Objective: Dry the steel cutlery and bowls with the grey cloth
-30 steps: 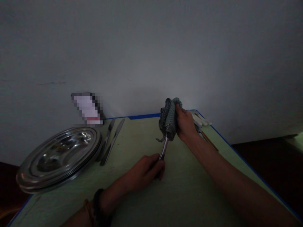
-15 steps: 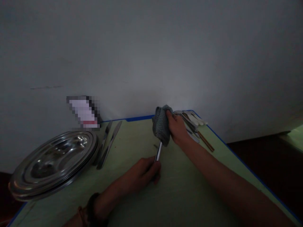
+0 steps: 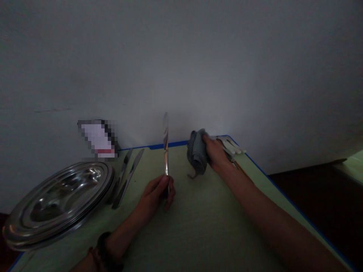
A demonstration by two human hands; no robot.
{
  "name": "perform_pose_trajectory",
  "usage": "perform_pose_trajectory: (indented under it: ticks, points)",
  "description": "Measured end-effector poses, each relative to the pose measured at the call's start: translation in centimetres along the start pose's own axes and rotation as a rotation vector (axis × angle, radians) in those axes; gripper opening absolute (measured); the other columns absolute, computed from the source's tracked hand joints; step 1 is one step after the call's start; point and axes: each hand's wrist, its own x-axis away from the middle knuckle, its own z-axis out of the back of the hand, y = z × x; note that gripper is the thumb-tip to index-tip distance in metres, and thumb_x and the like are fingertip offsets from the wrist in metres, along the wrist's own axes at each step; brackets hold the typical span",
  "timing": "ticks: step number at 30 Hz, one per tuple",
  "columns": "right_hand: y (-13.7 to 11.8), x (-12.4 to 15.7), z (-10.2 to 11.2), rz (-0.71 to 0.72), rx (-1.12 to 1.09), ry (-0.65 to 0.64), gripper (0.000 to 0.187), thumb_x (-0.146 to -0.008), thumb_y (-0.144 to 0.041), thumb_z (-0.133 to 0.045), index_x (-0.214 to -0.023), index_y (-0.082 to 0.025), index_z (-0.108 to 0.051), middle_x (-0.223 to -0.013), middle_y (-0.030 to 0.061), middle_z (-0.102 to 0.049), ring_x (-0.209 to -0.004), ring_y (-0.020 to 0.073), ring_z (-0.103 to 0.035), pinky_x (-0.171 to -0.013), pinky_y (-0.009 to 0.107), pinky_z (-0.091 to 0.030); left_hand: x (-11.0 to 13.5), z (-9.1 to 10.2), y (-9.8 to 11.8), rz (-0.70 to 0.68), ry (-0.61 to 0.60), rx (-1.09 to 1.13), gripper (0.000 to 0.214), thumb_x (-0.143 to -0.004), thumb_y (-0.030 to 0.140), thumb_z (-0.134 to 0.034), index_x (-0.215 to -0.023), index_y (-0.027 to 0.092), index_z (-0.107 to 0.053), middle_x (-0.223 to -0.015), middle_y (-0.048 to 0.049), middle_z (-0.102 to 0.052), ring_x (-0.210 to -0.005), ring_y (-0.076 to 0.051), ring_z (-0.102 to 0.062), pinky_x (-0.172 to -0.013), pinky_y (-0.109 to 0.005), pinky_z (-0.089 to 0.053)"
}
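Note:
My left hand [image 3: 159, 190] is closed round the handle of a table knife [image 3: 166, 158], whose blade points up and away in front of the wall. To its right, my right hand [image 3: 217, 151] grips a bunched grey-blue cloth [image 3: 197, 153], apart from the knife. Two more table knives [image 3: 129, 177] lie side by side on the table to the left of my left hand. Beyond my right hand is a group of cutlery [image 3: 231, 145] with white handles, partly hidden by that hand and forearm.
A stack of steel compartment plates [image 3: 64, 204] stands at the left of the green table [image 3: 181, 234], which has a blue edge. Behind the plates a blurred-out phone-like object [image 3: 99, 138] leans on the wall [image 3: 181, 68]. Brown sticks [image 3: 241, 168] lie partly under my right forearm.
The knife has come out of the cloth, and its blade now shows. My left hand has moved left with it. My right hand still holds the cloth in nearly the same place.

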Motion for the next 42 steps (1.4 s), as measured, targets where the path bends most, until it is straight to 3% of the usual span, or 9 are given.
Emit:
perform_pose_trajectory:
  ticks: [3, 8, 12, 16, 21, 24, 30, 34, 42]
  points:
    - [0.6, 2.2, -2.7, -0.008, 0.208, -0.191, 0.032, -0.083, -0.039, -0.044, -0.090, -0.017, -0.067, -0.086, 0.0082, -0.070, -0.085, 0.0200, -0.063, -0.076, 0.033, -0.048, 0.0, -0.1, 0.4, -0.032, 0.122, -0.054, 0.033, -0.084, 0.049, -0.047, -0.073, 0.018, -0.046, -0.050, 0.0055, -0.051, -0.036, -0.007, -0.043, -0.035, -0.018, -0.032]
    - [0.2, 5.0, -5.3, 0.221, 0.284, -0.204, 0.036, -0.088, -0.030, -0.039, -0.114, -0.015, -0.058, -0.129, 0.0113, -0.052, -0.123, 0.0167, -0.044, -0.104, 0.031, -0.030, 0.4, -0.8, 0.7, 0.048, 0.164, -0.364, 0.038, -0.086, 0.053, -0.037, -0.075, 0.018, -0.048, -0.044, 0.0061, -0.050, -0.033, -0.009, -0.042, -0.036, -0.021, -0.033]
    - [-0.3, 6.3, -5.7, 0.278, 0.291, -0.283, 0.037, -0.090, -0.039, -0.035, -0.092, -0.016, -0.063, -0.097, 0.0084, -0.065, -0.093, 0.0159, -0.058, -0.087, 0.030, -0.041, 0.3, -1.1, 0.7, 0.002, 0.167, -0.693, 0.041, -0.085, 0.051, -0.038, -0.064, 0.017, -0.049, -0.045, 0.0047, -0.046, -0.042, -0.010, -0.044, -0.044, -0.022, -0.033]
    - [-0.3, 6.3, -5.8, 0.194, 0.246, -0.227, 0.031, -0.087, -0.041, -0.040, -0.073, -0.018, -0.056, -0.069, 0.0005, -0.060, -0.065, 0.0128, -0.055, -0.065, 0.026, -0.042, 0.1, -1.0, 0.7, 0.026, 0.078, -0.743, 0.044, -0.087, 0.051, -0.033, -0.063, 0.017, -0.049, -0.047, 0.0041, -0.047, -0.045, -0.010, -0.044, -0.046, -0.022, -0.033]
    - [-0.3, 3.4, -3.3, 0.186, 0.232, -0.043, 0.033, -0.087, -0.041, -0.037, -0.070, -0.019, -0.055, -0.057, -0.0024, -0.052, -0.054, 0.0122, -0.049, -0.055, 0.024, -0.038, 0.3, -0.9, 0.4, 0.030, -0.080, -0.775, 0.043, -0.089, 0.049, -0.032, -0.078, 0.016, -0.057, -0.051, 0.0044, -0.049, -0.048, -0.010, -0.046, -0.049, -0.022, -0.035]
    - [-1.0, 1.0, 0.2, 0.165, 0.359, -0.092, 0.034, -0.086, -0.039, -0.037, -0.074, -0.017, -0.060, -0.056, -0.0023, -0.053, -0.048, 0.0112, -0.048, -0.051, 0.024, -0.037, 0.3, -0.8, 0.0, -0.114, 0.024, -0.870, 0.030, -0.087, 0.044, -0.041, -0.080, 0.017, -0.052, -0.061, 0.0038, -0.052, -0.054, -0.010, -0.047, -0.051, -0.022, -0.035]
    - [-1.8, -1.1, 5.6, 0.176, 0.953, -0.107, 0.033, -0.084, -0.035, -0.046, -0.088, -0.012, -0.069, -0.064, 0.0057, -0.065, -0.058, 0.0156, -0.058, -0.061, 0.027, -0.041, 0.3, -0.8, -0.3, -0.204, 0.226, -1.004, 0.015, -0.086, 0.035, -0.043, -0.091, 0.021, -0.045, -0.073, 0.0006, -0.060, -0.064, -0.014, -0.059, -0.059, -0.025, -0.043]
    - [-1.1, -1.0, 5.6, 0.138, 1.135, -0.054, 0.034, -0.080, -0.033, -0.056, -0.104, -0.010, -0.066, -0.094, 0.0144, -0.069, -0.085, 0.0220, -0.064, -0.076, 0.031, -0.044, 0.2, -0.9, -0.1, -0.258, 0.260, -1.115, 0.017, -0.086, 0.031, -0.044, -0.099, 0.021, -0.048, -0.088, -0.0040, -0.062, -0.081, -0.018, -0.061, -0.072, -0.031, -0.047]
    - [-0.7, 0.0, 4.0, 0.103, 1.382, -0.127, 0.032, -0.086, -0.035, -0.047, -0.107, -0.019, -0.066, -0.103, 0.0147, -0.068, -0.096, 0.0269, -0.063, -0.079, 0.036, -0.045, 0.0, -0.6, -0.8, -0.373, 0.203, -1.215, 0.031, -0.086, 0.027, -0.045, -0.115, 0.022, -0.053, -0.107, -0.0089, -0.046, -0.098, -0.021, -0.054, -0.088, -0.041, -0.048]
